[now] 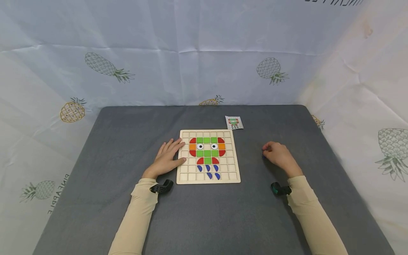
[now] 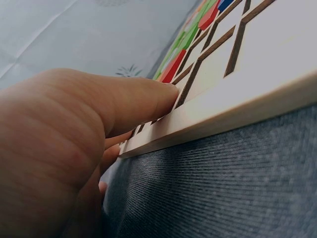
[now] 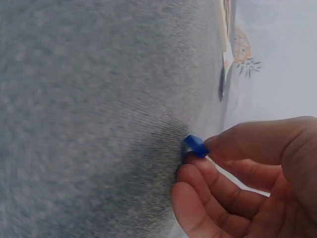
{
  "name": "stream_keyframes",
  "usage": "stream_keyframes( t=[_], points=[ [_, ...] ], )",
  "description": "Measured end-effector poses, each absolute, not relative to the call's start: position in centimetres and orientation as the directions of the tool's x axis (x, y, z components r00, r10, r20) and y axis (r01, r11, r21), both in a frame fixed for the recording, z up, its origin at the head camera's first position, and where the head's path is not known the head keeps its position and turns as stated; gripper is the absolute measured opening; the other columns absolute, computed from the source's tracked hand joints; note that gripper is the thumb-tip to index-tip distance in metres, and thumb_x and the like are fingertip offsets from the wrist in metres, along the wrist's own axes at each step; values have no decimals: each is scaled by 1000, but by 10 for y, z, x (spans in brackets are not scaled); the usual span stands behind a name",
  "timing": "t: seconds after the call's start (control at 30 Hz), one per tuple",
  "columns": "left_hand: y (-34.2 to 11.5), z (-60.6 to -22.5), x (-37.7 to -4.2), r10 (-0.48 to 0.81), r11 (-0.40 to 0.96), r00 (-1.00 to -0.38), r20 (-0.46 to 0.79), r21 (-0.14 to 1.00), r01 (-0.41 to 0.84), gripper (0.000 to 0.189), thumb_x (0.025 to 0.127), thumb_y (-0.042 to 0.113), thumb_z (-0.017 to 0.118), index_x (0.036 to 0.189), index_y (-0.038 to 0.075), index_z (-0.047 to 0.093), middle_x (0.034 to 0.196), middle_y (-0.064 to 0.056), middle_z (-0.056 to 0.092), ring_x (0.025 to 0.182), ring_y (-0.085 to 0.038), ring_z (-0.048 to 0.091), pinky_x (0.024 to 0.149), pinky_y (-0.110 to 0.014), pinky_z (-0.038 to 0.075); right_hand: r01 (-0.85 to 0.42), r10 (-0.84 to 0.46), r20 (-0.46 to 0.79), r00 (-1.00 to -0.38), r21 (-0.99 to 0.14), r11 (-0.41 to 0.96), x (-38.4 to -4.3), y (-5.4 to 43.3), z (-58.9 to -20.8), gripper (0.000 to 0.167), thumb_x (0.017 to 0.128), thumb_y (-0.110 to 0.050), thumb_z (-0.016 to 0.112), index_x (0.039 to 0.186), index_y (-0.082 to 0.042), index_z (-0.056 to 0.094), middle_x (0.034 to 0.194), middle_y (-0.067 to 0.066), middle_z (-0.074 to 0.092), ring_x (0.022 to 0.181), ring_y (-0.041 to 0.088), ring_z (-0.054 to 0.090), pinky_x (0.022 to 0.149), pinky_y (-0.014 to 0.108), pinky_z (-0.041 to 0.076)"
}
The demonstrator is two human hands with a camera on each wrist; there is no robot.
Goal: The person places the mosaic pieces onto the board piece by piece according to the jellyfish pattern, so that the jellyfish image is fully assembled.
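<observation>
A square wooden grid board (image 1: 231, 173) lies on the grey table, bearing a pattern of red, green, orange and white eye tiles. Below that pattern sit several blue half-round tiles (image 1: 209, 175). My left hand (image 1: 165, 159) rests at the board's left edge, fingers spread, thumb tip on the rim in the left wrist view. To the right of the board, close over the table, my right hand (image 1: 280, 156) pinches a small blue tile (image 3: 196, 146) between thumb and fingertips; its outline is partly hidden by the fingers.
A small pattern card (image 1: 234, 123) lies just behind the board's far right corner, showing a similar coloured figure. The grey table (image 1: 204, 219) ends at the back against a pineapple-print cloth (image 1: 159, 78), which also hangs at both sides.
</observation>
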State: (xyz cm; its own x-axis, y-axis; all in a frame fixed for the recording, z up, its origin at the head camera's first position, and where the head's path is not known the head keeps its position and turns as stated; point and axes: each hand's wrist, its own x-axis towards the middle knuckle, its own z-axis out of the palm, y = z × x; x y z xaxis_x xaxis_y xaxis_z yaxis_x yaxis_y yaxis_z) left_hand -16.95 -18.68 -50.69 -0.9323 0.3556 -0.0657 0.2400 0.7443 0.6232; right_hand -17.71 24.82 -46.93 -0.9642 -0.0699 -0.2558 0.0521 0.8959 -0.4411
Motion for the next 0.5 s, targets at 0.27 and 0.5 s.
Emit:
stream_keyframes(
  t=[0.27, 0.5],
  points=[
    [-187, -507, -170, 359, 742, -931, -63, 624, 244, 71, 95, 31, 66, 158, 13, 38, 170, -10, 23, 159, -35, 7, 129, -54, -3, -28, -117, -128, -985, -547, 837, -174, 241, -466, 29, 106, -14, 51, 130, -1, 61, 119, 22, 67, 102, 34, 64, 82, 48, 52],
    [-188, -507, -170, 359, 741, -932, -59, 625, 245, 71, 95, 30, 66, 158, 13, 38, 170, -9, 24, 159, -36, 7, 129, -54, -3, -67, -122, -47, -991, -619, 782, -174, 227, -454, 26, 104, -16, 58, 125, -2, 61, 115, 20, 69, 101, 33, 65, 81, 44, 53]
  ],
)
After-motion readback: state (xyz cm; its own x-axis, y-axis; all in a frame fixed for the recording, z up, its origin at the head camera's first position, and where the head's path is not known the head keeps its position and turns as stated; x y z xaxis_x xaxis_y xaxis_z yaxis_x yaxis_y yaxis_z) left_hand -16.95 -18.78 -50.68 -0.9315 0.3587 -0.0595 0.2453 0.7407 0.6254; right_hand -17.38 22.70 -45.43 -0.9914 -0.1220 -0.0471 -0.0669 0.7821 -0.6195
